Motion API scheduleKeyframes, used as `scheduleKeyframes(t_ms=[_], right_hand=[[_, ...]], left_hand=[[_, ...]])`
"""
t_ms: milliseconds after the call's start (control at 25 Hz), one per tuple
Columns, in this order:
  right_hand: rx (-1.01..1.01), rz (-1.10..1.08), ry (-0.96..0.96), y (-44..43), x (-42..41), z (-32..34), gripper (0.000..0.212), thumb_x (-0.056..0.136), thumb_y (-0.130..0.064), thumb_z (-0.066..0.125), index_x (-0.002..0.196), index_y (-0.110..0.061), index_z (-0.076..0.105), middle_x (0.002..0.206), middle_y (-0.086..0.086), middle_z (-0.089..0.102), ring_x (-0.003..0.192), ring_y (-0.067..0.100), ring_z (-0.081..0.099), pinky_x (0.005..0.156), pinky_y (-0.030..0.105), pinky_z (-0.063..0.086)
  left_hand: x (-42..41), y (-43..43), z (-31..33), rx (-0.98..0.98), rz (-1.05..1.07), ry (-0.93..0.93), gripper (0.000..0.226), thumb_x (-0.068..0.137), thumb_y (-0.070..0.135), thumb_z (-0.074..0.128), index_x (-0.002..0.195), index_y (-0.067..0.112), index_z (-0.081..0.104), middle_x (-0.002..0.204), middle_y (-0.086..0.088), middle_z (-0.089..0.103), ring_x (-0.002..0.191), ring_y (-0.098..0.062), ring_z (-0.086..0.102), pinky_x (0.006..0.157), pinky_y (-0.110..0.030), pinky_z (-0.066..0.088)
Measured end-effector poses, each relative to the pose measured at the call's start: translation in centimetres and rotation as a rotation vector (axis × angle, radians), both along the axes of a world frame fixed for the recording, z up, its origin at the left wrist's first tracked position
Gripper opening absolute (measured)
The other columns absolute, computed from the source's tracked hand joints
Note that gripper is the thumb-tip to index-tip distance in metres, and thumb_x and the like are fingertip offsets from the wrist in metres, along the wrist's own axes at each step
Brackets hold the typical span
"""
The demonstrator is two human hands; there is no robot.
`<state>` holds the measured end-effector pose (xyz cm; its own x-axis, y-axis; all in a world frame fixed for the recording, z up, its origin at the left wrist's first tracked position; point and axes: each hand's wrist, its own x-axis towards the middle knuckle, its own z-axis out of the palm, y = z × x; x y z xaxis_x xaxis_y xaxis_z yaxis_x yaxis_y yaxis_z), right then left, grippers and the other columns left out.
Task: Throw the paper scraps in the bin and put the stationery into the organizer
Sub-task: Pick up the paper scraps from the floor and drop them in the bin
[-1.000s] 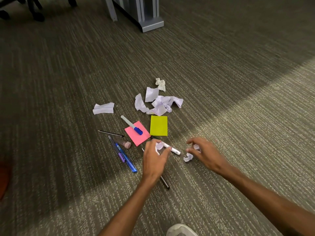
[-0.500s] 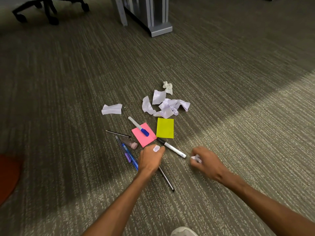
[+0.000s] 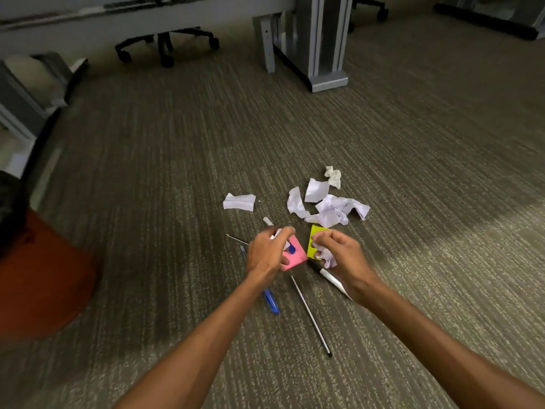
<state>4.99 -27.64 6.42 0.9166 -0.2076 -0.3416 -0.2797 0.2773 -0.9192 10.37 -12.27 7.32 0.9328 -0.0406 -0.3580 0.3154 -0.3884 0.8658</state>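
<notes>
Step in hand: gathering paper scraps from the carpet; none of the stationery has been lifted.

Right hand (image 3: 342, 255): fingers curled around a crumpled scrap (image 3: 328, 257), which bulges out below the knuckles. The grasp looks secure.

Left hand (image 3: 269, 256): fingers curled, with a fleck of white at the fingertips. That fleck lies along the line of the blue-capped marker (image 3: 268, 222) passing beneath the hand, so it cannot be told whether this hand holds a scrap or nothing.

Remaining paper: the main heap of paper scraps (image 3: 330, 208) lies just beyond the right hand's fingertips. A lone flat scrap (image 3: 239, 201) lies beyond the left hand's fingertips, and a small wad (image 3: 333, 175) sits past the heap.

Stationery: a pink note (image 3: 295, 256) lies under the left hand's thumb side and a yellow note (image 3: 316, 239) under the right hand's fingertips. A black-capped marker (image 3: 330, 278) runs below the right palm, and a black pen (image 3: 311, 317) lies between the two wrists. A blue pen (image 3: 272, 301) lies beneath the left wrist and a pencil (image 3: 236, 238) just outboard of the left hand.

Neither bin nor organizer is identifiable. An orange object (image 3: 38, 276) sits well outboard of the left arm, but its nature cannot be told.

Judgement: the next move calls for reaching forward to the heap without loosening the right hand's hold, and for keeping the fingers clear of the notes so that only paper is taken.
</notes>
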Motion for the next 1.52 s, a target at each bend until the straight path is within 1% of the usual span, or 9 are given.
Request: scheduleKeyframes(t_ms=[200,400,600,800,920,1160,1320,1400,1520], right_hand=[[0.137,0.043,-0.003,5.6,4.5,5.8,0.005,0.089,-0.007,0.061,0.089,-0.01,0.065,0.079,0.005,0.062,0.062,0.013,0.056,0.053,0.023,0.042],[0.142,0.129,0.029,12.8,9.1,11.6,0.002,0.084,-0.009,0.065,0.085,-0.011,0.065,0.073,0.007,0.06,0.053,0.013,0.055,0.048,0.023,0.038],[0.165,0.264,0.025,21.9,11.2,16.0,0.015,0.08,-0.012,0.069,0.094,-0.009,0.068,0.078,0.008,0.063,0.054,0.015,0.058,0.053,0.025,0.042],[0.241,0.423,0.007,31.6,11.5,19.9,0.023,0.078,-0.01,0.071,0.1,-0.004,0.07,0.082,0.009,0.064,0.058,0.017,0.061,0.051,0.024,0.047],[0.266,0.532,0.056,37.3,11.6,22.2,0.013,0.082,-0.009,0.069,0.094,-0.007,0.065,0.082,0.01,0.062,0.062,0.018,0.06,0.053,0.027,0.049],[0.526,0.671,0.241,46.0,11.3,22.5,0.02,0.101,-0.025,0.048,0.089,-0.009,0.051,0.091,0.009,0.053,0.079,0.022,0.057,0.076,0.039,0.049],[0.483,0.704,0.238,47.7,11.6,21.6,0.057,0.093,-0.044,0.054,0.139,-0.012,0.044,0.14,0.016,0.042,0.133,0.042,0.038,0.104,0.067,0.028],[0.465,0.712,0.2,47.5,11.5,21.3,0.066,0.092,-0.047,0.054,0.148,-0.017,0.036,0.159,0.011,0.021,0.145,0.043,0.016,0.108,0.073,0.01],[0.493,0.778,0.115,45.9,11.6,20.9,0.063,0.094,-0.048,0.05,0.147,-0.016,0.039,0.164,0.009,0.003,0.149,0.039,-0.005,0.112,0.069,0.007]], left_hand=[[3.4,4.2,5.4,-0.166,0.207,0.013,0.022,0.082,0.04,0.066,0.085,0.019,0.07,0.08,-0.005,0.071,0.053,-0.017,0.071,0.043,-0.026,0.052],[6.4,11.8,12.1,-0.233,0.293,0.039,0.032,0.085,0.039,0.065,0.094,0.009,0.07,0.081,-0.009,0.071,0.056,-0.019,0.067,0.046,-0.025,0.052],[5.9,20.8,17.4,-0.244,0.402,0.026,0.039,0.087,0.041,0.064,0.107,0.008,0.065,0.091,-0.01,0.068,0.064,-0.021,0.067,0.048,-0.026,0.056],[4.3,30.1,21.2,-0.289,0.635,-0.111,0.027,0.088,0.04,0.065,0.088,0.013,0.064,0.089,-0.006,0.066,0.061,-0.02,0.063,0.047,-0.023,0.053],[3.2,35.7,22.7,-0.32,0.767,-0.135,0.026,0.091,0.042,0.059,0.096,0.017,0.06,0.105,-0.006,0.065,0.074,-0.018,0.058,0.052,-0.026,0.048],[0.8,42.3,22.0,-0.522,0.965,-0.047,0.048,0.099,0.034,0.046,0.144,0.015,0.043,0.152,-0.006,0.041,0.132,-0.024,0.045,0.089,-0.035,0.048],[0.2,44.8,21.5,-0.673,1.017,-0.058,0.042,0.093,0.043,0.051,0.123,0.014,0.055,0.119,-0.013,0.06,0.1,-0.03,0.06,0.088,-0.041,0.047],[0.1,45.8,20.9,-0.669,1.04,-0.078,0.055,0.09,0.051,0.051,0.128,0.011,0.058,0.126,-0.014,0.062,0.11,-0.033,0.061,0.099,-0.047,0.046],[0.5,45.3,19.7,-0.5,0.982,-0.129,0.062,0.089,0.058,0.051,0.132,0.014,0.061,0.136,-0.013,0.06,0.123,-0.031,0.056,0.111,-0.047,0.039]])
